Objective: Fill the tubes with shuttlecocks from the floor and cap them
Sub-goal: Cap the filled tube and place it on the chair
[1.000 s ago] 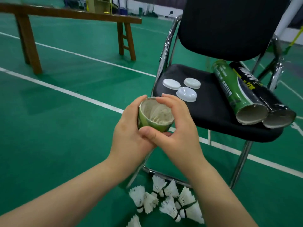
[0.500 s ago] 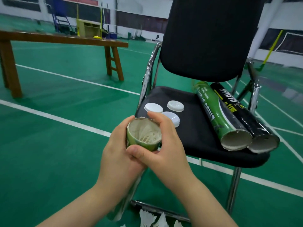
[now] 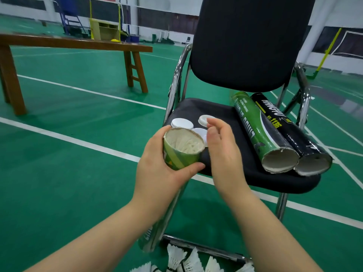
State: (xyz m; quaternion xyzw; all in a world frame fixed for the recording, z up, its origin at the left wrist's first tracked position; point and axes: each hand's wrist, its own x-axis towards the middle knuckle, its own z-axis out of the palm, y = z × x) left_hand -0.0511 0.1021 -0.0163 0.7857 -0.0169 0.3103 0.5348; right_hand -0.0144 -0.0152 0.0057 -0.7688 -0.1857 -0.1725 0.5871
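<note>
Your left hand (image 3: pixel 157 173) is gripping the light-green tube (image 3: pixel 180 156) just below its open rim, thumb wrapping across the front. The tube is standing near upright at the chair's front-left corner. White shuttlecock feathers (image 3: pixel 186 146) are showing inside it, close to the rim.

Your right hand (image 3: pixel 224 154) is hovering just beside the tube, apart from it and from the left hand. Its fingers are curling loosely and holding nothing. The fingertips are reaching over the far white cap (image 3: pixel 203 119); contact cannot be told.

Two more white caps (image 3: pixel 181 123) (image 3: pixel 200 132) are lying on the black chair seat (image 3: pixel 245 169) behind the held tube.

Further right, a dark-green tube (image 3: pixel 255 130) and a black tube (image 3: pixel 290 134) are lying side by side, touching, open mouths facing you at the seat's front edge.

Loose shuttlecocks (image 3: pixel 176 256) are lying on the green floor (image 3: pixel 78 173) by the chair's chrome base. A wooden bench (image 3: pixel 68 44) is standing well off to the left.
</note>
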